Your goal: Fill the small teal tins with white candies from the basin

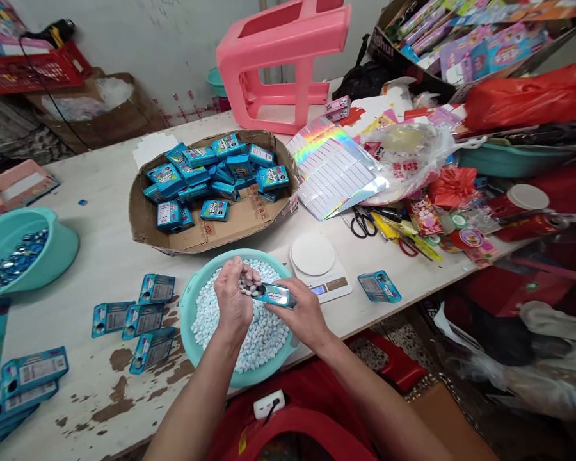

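Over a teal basin (186, 320) of small pale candies (259, 346), my left hand (235, 298) is closed around some of the candies. Its fingers are at the open end of a small blue box (276, 295). My right hand (300, 310) grips that box by its other end, holding it nearly level. A cardboard tray (211, 237) beyond the basin holds several blue boxes (192, 176). To the left of the basin, several more blue boxes (144, 320) lie on the table.
A white scale (313, 254) stands right of the basin, with a blue box (379, 286) beyond it. Black scissors (363, 224), label sheets (336, 173) and a pink stool (288, 45) are farther back. Another teal basin (62, 246) holds shiny wrapped pieces at left.
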`<state>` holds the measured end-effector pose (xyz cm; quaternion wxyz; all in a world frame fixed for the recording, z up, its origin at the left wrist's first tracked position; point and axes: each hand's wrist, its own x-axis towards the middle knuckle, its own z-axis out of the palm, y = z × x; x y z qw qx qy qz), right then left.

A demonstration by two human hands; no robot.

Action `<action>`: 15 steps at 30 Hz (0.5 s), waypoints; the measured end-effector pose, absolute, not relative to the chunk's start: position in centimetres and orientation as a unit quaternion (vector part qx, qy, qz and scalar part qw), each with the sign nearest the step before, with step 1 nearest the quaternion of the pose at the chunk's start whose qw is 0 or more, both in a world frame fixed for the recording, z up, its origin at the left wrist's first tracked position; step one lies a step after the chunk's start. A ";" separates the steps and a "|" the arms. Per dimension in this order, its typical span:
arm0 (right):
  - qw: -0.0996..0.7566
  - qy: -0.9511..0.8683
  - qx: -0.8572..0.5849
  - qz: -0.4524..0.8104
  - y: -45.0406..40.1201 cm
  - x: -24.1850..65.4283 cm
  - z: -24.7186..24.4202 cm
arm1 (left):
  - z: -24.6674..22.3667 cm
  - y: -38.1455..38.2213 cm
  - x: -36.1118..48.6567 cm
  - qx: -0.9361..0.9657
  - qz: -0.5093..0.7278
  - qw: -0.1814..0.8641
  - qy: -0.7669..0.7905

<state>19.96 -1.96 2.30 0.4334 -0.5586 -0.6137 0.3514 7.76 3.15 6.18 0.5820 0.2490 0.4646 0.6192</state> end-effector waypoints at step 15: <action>0.438 -0.572 -0.567 0.398 -2.1 20.6 2.4 | 5.8 3.7 6.5 0.239 0.584 0.602 0.490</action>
